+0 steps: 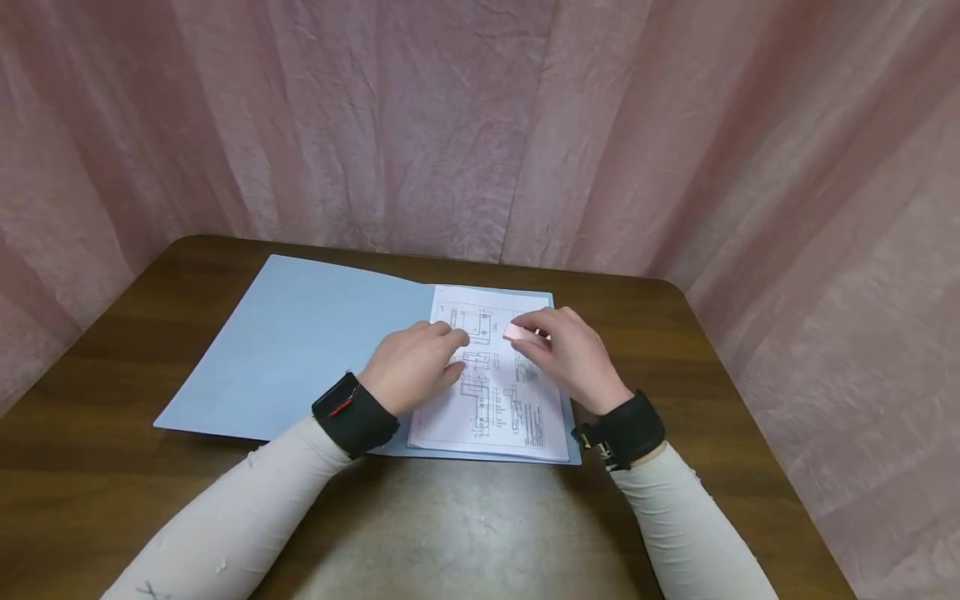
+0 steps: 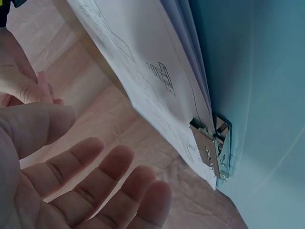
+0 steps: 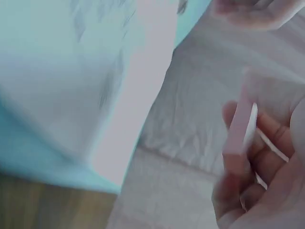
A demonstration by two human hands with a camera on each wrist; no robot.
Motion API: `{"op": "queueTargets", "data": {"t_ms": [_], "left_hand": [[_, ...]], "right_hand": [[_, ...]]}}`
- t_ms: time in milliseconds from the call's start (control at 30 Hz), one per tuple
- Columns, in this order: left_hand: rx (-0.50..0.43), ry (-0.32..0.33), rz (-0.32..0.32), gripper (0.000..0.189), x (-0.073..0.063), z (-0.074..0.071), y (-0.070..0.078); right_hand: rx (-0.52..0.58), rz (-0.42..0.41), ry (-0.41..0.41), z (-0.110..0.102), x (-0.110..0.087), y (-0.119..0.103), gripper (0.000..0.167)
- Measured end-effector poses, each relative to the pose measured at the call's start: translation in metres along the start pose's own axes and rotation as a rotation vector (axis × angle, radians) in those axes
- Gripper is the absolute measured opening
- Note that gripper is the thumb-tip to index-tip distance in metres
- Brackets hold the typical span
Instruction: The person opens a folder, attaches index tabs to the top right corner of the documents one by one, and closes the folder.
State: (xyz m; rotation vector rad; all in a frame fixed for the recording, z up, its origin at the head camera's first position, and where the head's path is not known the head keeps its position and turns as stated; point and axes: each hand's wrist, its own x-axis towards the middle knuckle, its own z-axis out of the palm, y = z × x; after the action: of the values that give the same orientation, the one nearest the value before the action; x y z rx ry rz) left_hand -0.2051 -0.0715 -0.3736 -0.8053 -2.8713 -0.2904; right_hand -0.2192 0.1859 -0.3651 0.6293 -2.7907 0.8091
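A light blue folder (image 1: 315,333) lies open, with printed sheets of technical drawings (image 1: 450,425) on its right side. A metal clip (image 2: 207,148) holds the sheets at the spine, as the left wrist view shows. Over the left part of the sheets hovers my left hand (image 1: 416,367), fingers loosely bent and nothing in them. My right hand (image 1: 573,354) pinches a small pink block (image 1: 517,332) between thumb and fingers above the right part of the sheets. In the right wrist view the block (image 3: 238,133) has a pale face on one side; its kind cannot be told.
The folder rests on a brown wooden table (image 1: 97,375) with rounded far corners. A pink curtain (image 1: 450,125) hangs behind the table and along its sides. Black bands (image 1: 356,417) circle both wrists over white sleeves.
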Motion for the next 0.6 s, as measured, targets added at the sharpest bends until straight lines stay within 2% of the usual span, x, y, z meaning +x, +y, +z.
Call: {"op": "queueTargets", "data": {"t_ms": [300,467,600], "left_hand": [[-0.010,0.012,-0.004,0.039,-0.005,-0.002,-0.004],[-0.003,0.010,-0.005,0.039,-0.004,-0.002,-0.005],[-0.002,0.009,-0.004,0.038,-0.004,-0.001,-0.005]], "right_hand": [[0.278,0.183,-0.058,0.004,0.005,-0.013,0.038],[0.388,0.225,-0.049,0.002,0.006,-0.014,0.028],[0.440,0.258,-0.025,0.001,0.006,-0.013,0.034]]}}
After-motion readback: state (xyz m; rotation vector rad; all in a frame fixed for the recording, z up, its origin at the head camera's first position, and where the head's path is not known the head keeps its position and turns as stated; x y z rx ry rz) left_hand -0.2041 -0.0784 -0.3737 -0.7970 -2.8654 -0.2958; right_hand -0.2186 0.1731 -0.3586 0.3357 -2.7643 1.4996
